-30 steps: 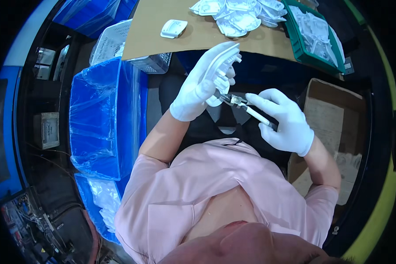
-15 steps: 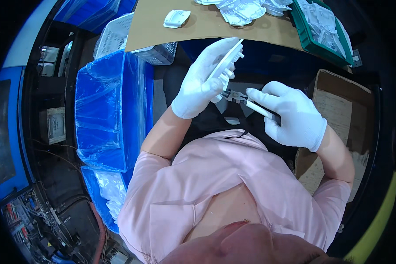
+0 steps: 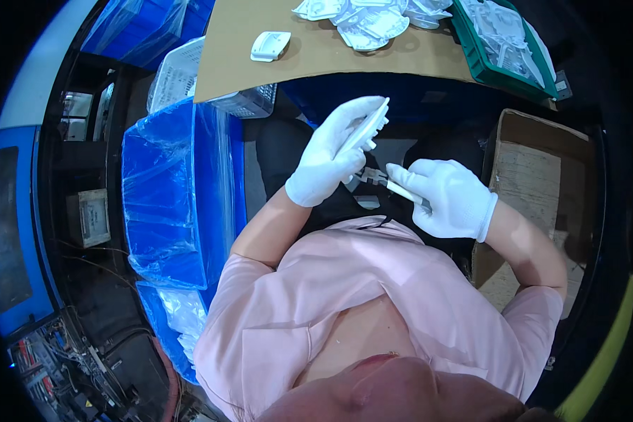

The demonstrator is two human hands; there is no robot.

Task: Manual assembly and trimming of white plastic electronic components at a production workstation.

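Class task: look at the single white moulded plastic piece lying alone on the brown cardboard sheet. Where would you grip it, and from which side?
Grip the single white moulded plastic piece across its two longer edges, coming from above. It seems to lie flat on the brown cardboard sheet with bare board around it, apart from the pile, so the fingers could probably close on both sides.

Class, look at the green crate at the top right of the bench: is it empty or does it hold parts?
It holds parts: the green crate contains pale plastic pieces heaped inside its walls.

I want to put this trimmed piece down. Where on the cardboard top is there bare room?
The cardboard top is bare between the lone white part and the pile of white parts, and along its near edge. Crowded: the pile and the green tray.
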